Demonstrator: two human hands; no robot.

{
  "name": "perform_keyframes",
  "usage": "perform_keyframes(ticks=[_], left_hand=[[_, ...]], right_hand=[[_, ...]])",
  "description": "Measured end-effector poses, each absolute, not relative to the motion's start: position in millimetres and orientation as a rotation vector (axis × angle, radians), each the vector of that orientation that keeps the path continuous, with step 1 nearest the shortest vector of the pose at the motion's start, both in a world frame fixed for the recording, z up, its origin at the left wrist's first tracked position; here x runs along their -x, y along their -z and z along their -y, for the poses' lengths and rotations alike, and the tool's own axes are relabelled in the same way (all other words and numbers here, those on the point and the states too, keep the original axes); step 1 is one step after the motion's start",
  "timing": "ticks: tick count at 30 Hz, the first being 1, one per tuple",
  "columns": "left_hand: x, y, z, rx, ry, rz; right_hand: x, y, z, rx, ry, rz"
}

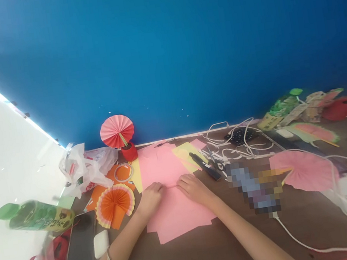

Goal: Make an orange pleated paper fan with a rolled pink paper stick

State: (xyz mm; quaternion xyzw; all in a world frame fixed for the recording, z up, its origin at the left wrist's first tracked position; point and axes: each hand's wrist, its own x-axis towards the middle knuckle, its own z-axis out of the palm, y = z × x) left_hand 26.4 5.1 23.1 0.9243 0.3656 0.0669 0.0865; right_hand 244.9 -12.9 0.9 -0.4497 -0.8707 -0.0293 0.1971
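Observation:
Pink paper sheets (183,215) lie on the brown table in front of me, with a narrow fold or strip across the middle between my hands. My left hand (152,197) bears on the left end of that fold, its fingers curled together on the paper. At the right end, my right hand (192,188) has its fingers pressed together on the same pink paper. The undersides of both hands are hidden. Yellow paper (185,154) shows beneath the pink at the back. An orange pleated fan (114,204) with a pink and yellow rim lies left of my left hand.
A pink fan (117,131) rises from a red pot (129,152) by the blue wall. A green bottle (39,217) and a tablet (80,248) are at left. Black pens (205,166), scissors, white cables (245,152) and a pink fan (310,170) lie at right.

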Motion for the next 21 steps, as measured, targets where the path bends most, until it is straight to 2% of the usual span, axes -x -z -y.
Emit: perform_keyframes(ticks=[6, 10, 15, 21], left_hand=[[-24.2, -14.4, -1.8, -2.748, -0.258, -1.152], [-13.4, -1.3, -7.1, -2.578, -0.492, -1.151], [-9.1, 8.9, -9.9, -2.385, -0.751, -1.161], [-12.8, 11.0, -7.5, -2.203, -0.789, -1.231]], right_hand=[[-223.0, -0.9, 10.8, 1.223, -0.053, 2.482], [-209.0, 5.1, 8.4, 1.375, -0.171, 2.224], [-205.7, 11.8, 7.4, 1.343, -0.276, 2.128], [-205.9, 9.0, 5.8, 1.318, -0.309, 2.092]])
